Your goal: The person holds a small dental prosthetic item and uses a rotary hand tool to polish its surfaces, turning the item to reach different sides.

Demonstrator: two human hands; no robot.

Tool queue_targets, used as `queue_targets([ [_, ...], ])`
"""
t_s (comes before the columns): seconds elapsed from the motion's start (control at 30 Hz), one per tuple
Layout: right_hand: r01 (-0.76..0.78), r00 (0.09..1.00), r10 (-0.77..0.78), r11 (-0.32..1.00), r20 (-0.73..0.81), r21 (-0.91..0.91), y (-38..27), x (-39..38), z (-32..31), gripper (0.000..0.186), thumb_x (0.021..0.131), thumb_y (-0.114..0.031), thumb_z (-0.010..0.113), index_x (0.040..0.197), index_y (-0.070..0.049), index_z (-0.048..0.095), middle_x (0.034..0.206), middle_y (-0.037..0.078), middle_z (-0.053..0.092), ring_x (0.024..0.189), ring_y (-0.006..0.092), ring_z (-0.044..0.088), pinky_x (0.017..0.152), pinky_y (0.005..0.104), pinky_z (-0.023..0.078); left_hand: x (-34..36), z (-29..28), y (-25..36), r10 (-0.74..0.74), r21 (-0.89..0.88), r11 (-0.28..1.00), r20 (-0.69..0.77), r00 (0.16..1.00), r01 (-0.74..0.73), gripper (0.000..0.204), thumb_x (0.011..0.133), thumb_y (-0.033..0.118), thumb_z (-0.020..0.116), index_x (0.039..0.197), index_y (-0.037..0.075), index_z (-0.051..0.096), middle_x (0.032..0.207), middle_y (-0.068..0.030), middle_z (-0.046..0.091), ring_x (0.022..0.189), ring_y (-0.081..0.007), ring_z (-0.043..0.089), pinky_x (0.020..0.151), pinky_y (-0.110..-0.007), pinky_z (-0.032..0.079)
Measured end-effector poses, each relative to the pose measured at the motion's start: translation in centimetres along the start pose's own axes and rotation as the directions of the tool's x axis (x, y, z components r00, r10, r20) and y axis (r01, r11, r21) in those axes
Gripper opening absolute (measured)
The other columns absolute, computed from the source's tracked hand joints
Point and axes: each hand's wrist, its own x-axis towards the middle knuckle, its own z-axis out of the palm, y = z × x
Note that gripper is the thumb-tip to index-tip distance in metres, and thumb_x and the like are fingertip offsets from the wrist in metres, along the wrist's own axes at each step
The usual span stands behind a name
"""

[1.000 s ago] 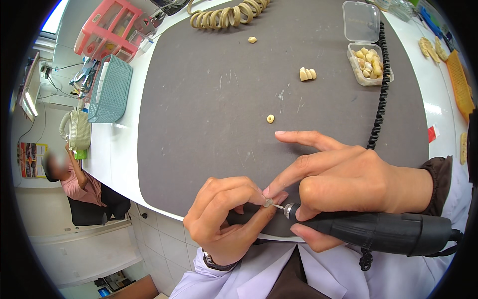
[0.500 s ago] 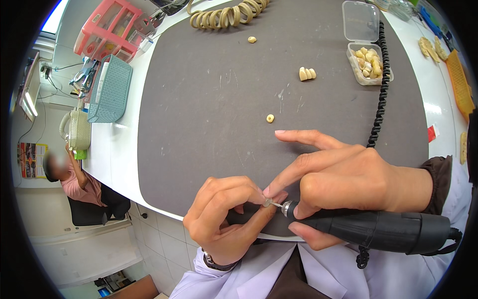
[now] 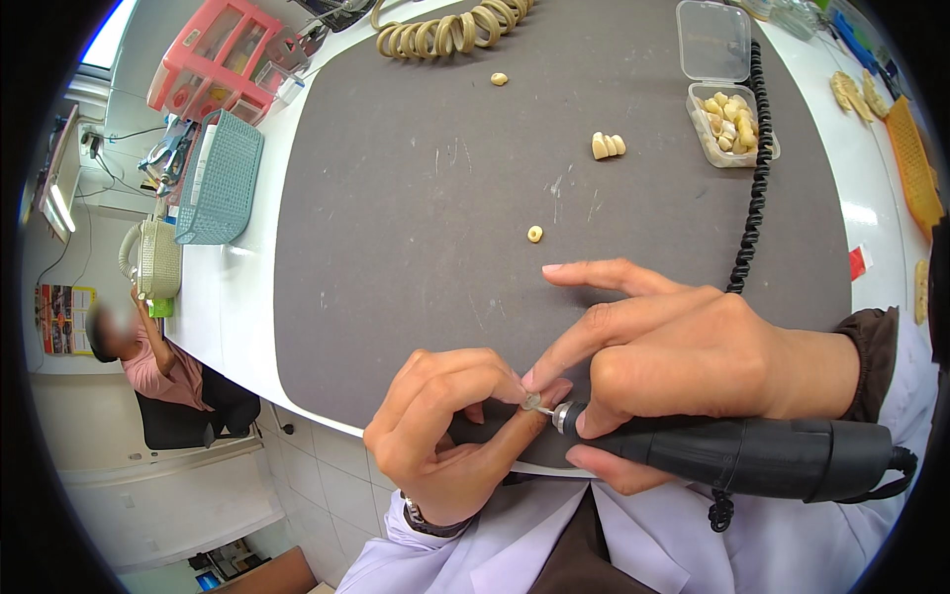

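While 1 hand grips a handpiece, a cord overlaps the box.

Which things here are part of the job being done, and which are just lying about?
In use:
small pale piece, in the left hand
black handheld tool, in the right hand

Apparently just lying about:
loose yellowish pieces
clear box
blue basket
pink drawers

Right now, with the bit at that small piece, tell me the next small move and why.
I'd probably turn the small pale piece slightly with the left hand: that hand pinches it, the thin bit of the black handpiece reaches it, and a finger of the right hand sits close by, seemingly as a brace.
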Motion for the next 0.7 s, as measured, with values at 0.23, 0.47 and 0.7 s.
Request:
queue_targets([
  [0.23, 0.004, 1.0, -0.004, 1.0, -0.002, -0.003, 0.01, -0.02, -0.02, 0.019, 0.075, -0.008, 0.08, 0.071, -0.007, 0.062, 0.082, 0.009, 0.071, 0.095, 0.0241, 0.072, 0.103, 0.062, 0.043, 0.0, 0.0, -0.06, 0.01, 0.009, 1.0, 0.005, 1.0, -0.01, 0.031, 0.06, 0.004, 0.092, 0.081, 0.007, 0.069, 0.076, -0.0023, 0.069, 0.061, -0.0085, 0.055, 0.047, -0.021, 0.036],
  [0.47, -0.011, 1.0, 0.011, 1.0, 0.015, -0.007, -0.26, 0.05, -0.25, 0.018, 0.077, -0.008, 0.079, 0.072, -0.007, 0.062, 0.081, 0.009, 0.071, 0.095, 0.0241, 0.072, 0.103, 0.0616, 0.043, -0.03, 0.01, -0.06, 0.004, 0.002, 1.0, 0.005, 1.0, -0.004, 0.03, 0.061, 0.004, 0.092, 0.081, 0.008, 0.069, 0.076, -0.0022, 0.069, 0.061, -0.0084, 0.055, 0.047, -0.021, 0.036],
  [0.7, -0.01, 1.0, 0.01, 1.0, 0.011, 0.005, -0.06, -0.04, -0.12, 0.019, 0.076, -0.007, 0.08, 0.071, -0.007, 0.062, 0.082, 0.01, 0.071, 0.095, 0.0238, 0.072, 0.104, 0.0616, 0.042, 0.01, -0.01, -0.04, 0.006, 0.011, 1.0, 0.009, 1.0, -0.007, 0.031, 0.06, 0.004, 0.092, 0.081, 0.008, 0.069, 0.076, -0.002, 0.069, 0.061, -0.0083, 0.055, 0.047, -0.021, 0.036],
])
